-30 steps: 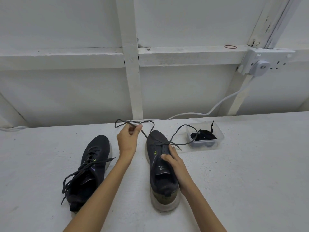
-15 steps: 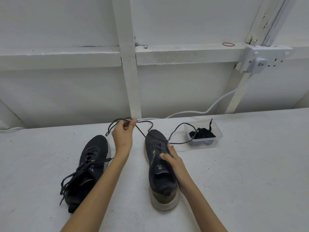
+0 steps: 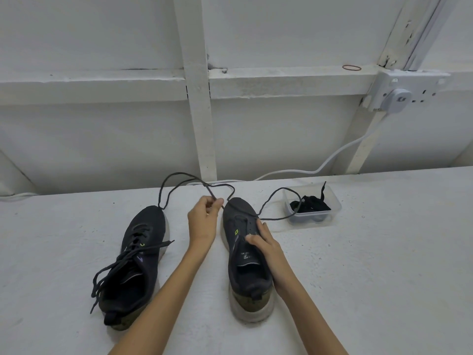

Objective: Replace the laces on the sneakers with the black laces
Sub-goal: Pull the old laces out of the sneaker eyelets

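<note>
Two dark sneakers stand on the white surface, toes pointing away. The left sneaker (image 3: 138, 260) still carries its loosened grey lace. My left hand (image 3: 204, 219) pinches the grey lace (image 3: 179, 183) of the right sneaker (image 3: 248, 257) and holds it up beyond the toe; the lace loops in the air and trails right toward the box. My right hand (image 3: 266, 249) grips the right sneaker at its tongue and side. Black laces (image 3: 311, 204) lie bundled in a clear plastic box (image 3: 335, 203) to the right.
A white wall with beams rises just behind the surface. A white cable (image 3: 332, 157) runs from a wall socket (image 3: 399, 93) down to the surface's back edge. A rubber band (image 3: 351, 68) lies on the ledge.
My left hand has drawn the grey lace further out, and the loop beyond the toe has grown larger. My right hand stays on the sneaker.
</note>
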Demonstrator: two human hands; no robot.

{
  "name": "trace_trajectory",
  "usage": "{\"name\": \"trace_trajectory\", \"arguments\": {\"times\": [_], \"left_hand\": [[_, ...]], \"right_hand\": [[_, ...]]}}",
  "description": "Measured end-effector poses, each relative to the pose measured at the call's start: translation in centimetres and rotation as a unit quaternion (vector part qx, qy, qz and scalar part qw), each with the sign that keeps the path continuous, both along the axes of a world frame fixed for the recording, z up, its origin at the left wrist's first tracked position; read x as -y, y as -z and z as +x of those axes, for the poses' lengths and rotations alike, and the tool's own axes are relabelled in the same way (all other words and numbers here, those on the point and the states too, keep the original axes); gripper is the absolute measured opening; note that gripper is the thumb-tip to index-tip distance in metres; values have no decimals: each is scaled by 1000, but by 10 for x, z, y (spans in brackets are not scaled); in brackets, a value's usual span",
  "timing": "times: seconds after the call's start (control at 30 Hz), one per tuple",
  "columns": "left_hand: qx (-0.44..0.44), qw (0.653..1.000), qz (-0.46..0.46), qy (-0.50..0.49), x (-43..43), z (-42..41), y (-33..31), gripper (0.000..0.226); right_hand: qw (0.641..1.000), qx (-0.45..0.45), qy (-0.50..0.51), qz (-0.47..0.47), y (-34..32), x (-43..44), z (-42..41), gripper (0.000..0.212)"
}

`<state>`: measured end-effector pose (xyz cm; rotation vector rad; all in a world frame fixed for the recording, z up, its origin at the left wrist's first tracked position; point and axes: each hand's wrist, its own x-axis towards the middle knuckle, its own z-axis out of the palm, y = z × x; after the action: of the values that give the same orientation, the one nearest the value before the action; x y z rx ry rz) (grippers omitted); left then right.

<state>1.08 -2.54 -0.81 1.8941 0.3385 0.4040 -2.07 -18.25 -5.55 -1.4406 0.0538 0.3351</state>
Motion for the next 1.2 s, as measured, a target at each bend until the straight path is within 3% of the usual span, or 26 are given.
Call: {"name": "trace_trajectory", "arguments": {"times": [0.1, 0.3, 0.47, 0.63, 0.8, 1.0, 1.2], "left_hand": [[23, 999, -33, -35, -4, 1, -9, 20], [-11, 994, -105, 0, -3, -10, -7, 19], [-37, 975, -201, 85, 4, -33, -14, 22], [-54, 957, -258, 122, 6, -42, -21, 22], [-55, 922, -338, 180, 11, -48, -31, 23], [-52, 908, -366, 196, 16, -54, -40, 22], [-85, 873, -415, 243, 25, -60, -54, 47]], "right_hand": [[1000, 0, 2, -12, -1, 1, -1, 89], [1000, 10, 4, -26, -12, 0, -6, 88], [973, 146, 120, -133, -36, 1, -16, 44], [964, 213, 111, -109, -69, -7, -28, 6], [965, 219, 79, -118, -79, -9, -33, 7], [962, 218, 91, -141, -83, -5, -39, 12], [949, 255, 91, -160, -95, -2, -38, 19]]}}
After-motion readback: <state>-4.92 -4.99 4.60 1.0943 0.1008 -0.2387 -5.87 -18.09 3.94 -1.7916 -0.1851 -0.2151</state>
